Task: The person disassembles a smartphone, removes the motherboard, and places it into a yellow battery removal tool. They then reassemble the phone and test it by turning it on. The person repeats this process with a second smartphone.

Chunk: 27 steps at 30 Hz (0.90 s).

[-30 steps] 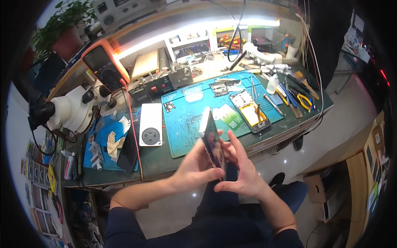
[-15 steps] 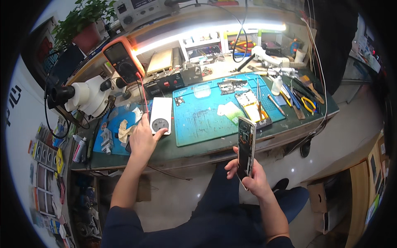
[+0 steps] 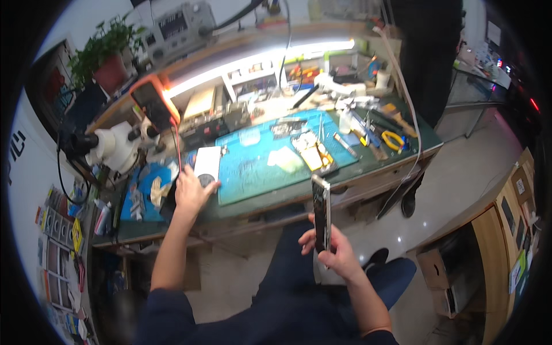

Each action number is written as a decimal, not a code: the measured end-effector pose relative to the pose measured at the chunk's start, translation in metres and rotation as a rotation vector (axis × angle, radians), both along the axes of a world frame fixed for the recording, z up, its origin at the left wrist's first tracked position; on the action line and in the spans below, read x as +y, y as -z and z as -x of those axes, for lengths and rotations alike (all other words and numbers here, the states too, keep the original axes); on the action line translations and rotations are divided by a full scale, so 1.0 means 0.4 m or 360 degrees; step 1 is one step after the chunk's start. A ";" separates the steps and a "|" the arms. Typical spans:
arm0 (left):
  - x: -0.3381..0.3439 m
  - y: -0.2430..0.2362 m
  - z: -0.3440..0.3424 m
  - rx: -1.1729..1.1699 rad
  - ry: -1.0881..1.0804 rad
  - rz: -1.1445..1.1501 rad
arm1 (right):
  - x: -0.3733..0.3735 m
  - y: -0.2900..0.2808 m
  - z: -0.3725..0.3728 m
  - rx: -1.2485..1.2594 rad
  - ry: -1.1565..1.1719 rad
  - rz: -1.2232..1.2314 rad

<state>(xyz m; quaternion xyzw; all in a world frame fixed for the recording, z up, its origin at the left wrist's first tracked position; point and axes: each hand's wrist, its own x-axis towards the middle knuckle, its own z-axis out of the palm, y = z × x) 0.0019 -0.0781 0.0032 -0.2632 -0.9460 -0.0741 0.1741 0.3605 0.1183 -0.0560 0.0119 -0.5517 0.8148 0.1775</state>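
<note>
My right hand [image 3: 338, 253] holds an opened phone [image 3: 322, 215] upright in front of the bench, fingers and thumb closed round its lower part. Its dark inside and pale metal edge show. On the bench at left, my left hand [image 3: 191, 192] lies with thumb and fingers apart, beside a white flat device [image 3: 207, 162] with a round dark dial. The thumb is at the dial end of that device; whether it presses on it I cannot tell. Another opened phone with a yellow part [image 3: 310, 152] lies on the blue mat [image 3: 247, 181].
Left of my left hand are a crumpled cloth [image 3: 159, 191] and a white microscope [image 3: 118, 146]. An orange multimeter [image 3: 154, 103] stands behind. Yellow-handled pliers [image 3: 393, 141] and other tools crowd the bench's right end. A person in dark clothes [image 3: 428, 63] stands beyond it.
The whole view has swung, so the bench sits further left in the picture. The phone in my right hand has turned more edge-on. My left hand stays beside the white device.
</note>
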 end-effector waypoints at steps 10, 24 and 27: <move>-0.041 -0.010 -0.075 -0.0366 0.0442 -0.1074 | 0.004 0.018 -0.058 -0.0045 0.0104 0.0066; -0.031 -0.105 -0.218 -0.2072 0.0731 -0.1637 | 0.014 -0.159 -0.048 0.0098 0.1031 -0.1569; 0.044 -0.124 -0.313 -0.2363 0.0886 -0.1440 | 0.008 -0.178 -0.014 0.0171 0.1154 -0.1887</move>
